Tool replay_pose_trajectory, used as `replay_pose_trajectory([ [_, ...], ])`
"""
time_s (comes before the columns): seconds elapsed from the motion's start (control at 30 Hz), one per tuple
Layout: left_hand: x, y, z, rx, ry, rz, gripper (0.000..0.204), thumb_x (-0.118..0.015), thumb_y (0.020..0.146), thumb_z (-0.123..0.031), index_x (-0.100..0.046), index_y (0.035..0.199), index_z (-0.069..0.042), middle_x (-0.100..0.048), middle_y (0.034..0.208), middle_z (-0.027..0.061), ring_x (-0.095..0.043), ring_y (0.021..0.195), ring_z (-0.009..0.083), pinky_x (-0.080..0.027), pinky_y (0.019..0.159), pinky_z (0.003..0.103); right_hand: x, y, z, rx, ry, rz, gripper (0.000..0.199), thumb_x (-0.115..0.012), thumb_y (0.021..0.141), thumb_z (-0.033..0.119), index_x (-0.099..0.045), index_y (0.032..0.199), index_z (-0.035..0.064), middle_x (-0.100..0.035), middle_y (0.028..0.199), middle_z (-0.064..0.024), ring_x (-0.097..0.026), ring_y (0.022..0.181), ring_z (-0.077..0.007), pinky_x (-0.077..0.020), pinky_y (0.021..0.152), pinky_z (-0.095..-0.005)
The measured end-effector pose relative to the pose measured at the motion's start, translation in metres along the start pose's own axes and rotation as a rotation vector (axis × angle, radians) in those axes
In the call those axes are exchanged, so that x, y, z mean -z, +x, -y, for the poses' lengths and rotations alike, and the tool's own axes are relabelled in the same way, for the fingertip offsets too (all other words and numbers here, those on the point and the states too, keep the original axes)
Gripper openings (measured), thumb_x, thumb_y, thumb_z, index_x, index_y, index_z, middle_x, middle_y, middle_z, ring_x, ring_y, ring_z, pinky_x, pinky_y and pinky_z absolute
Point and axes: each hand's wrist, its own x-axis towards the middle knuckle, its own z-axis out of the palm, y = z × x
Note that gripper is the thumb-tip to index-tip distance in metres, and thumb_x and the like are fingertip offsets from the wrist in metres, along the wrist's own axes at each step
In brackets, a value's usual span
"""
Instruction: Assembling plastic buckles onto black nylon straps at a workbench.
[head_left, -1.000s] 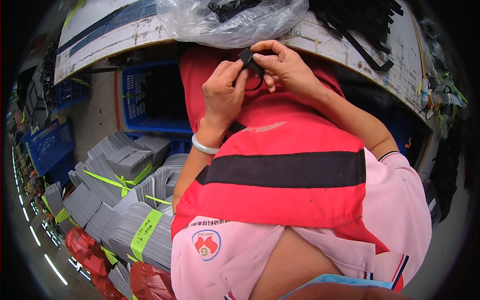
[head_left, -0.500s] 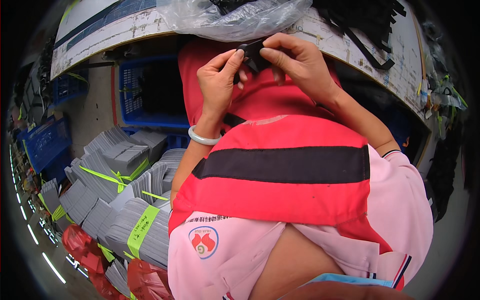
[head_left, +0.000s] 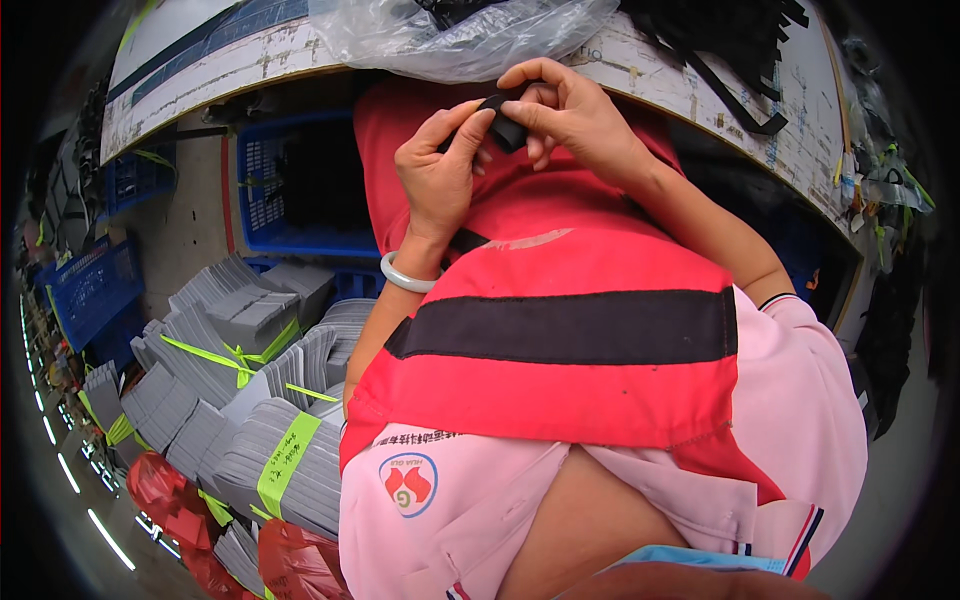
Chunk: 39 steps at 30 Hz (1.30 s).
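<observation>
Between my two hands, just short of the table edge and above my red apron [head_left: 590, 265], is a small black strip [head_left: 510, 134], bent over on itself; it looks like fabric or webbing. My left hand [head_left: 440, 165] pinches its left end between thumb and forefinger. At its other side, my right hand [head_left: 575, 115] grips the strip with thumb and fingertips, the other fingers curled. Part of the strip is hidden behind my fingers.
Ahead is a worn white table [head_left: 225, 80] with a clear plastic bag [head_left: 450, 45] and black straps [head_left: 740, 60]. A blue crate [head_left: 265, 190] stands below, left. Bundled grey sheets [head_left: 280, 455] and red bags [head_left: 300, 560] lie at my left.
The black strip has turned and now shows a folded, rounded face. My right hand has shifted slightly left, its forefinger lifted and bent over the strip. My left hand has barely moved.
</observation>
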Motion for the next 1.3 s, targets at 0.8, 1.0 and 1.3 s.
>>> replay_pose_trajectory([
  [0.8,0.165,-0.023,0.013,0.223,-0.342,-0.242,0.038,-0.052,0.098,-0.009,-0.043,0.134,0.0,-0.058,0.121,0.018,-0.06,0.093,0.0172,-0.051,0.078,0.028,0.181,-0.007,-0.015,0.524,-1.428,-0.749,0.012,-0.068,0.08,0.016,-0.068,0.089,0.0078,-0.064,0.096,-0.005,-0.059,0.094,-0.0255,-0.048,0.085,-0.0365],
  [1.0,0.066,0.001,0.007,0.278,-0.212,-0.038,0.016,-0.06,0.094,-0.009,-0.055,0.106,-0.002,-0.066,0.09,0.0135,-0.061,0.061,0.0136,-0.048,0.05,0.024,0.146,-0.007,0.043,0.804,-0.807,-0.682,0.012,-0.069,0.086,0.012,-0.065,0.094,0.0042,-0.066,0.094,-0.0034,-0.062,0.093,-0.0129,-0.0487,0.084,-0.0262],
  [1.3,0.034,0.0,-0.002,0.16,-0.241,-0.026,0.009,-0.064,0.089,-0.003,-0.058,0.095,0.001,-0.066,0.085,0.0114,-0.061,0.062,0.0128,-0.049,0.05,0.023,0.055,-0.04,0.092,0.528,-0.048,0.186,0.011,-0.053,0.091,-0.005,-0.058,0.101,-0.0036,-0.064,0.089,-0.0117,-0.066,0.081,-0.0178,-0.0536,0.074,-0.0279],
])
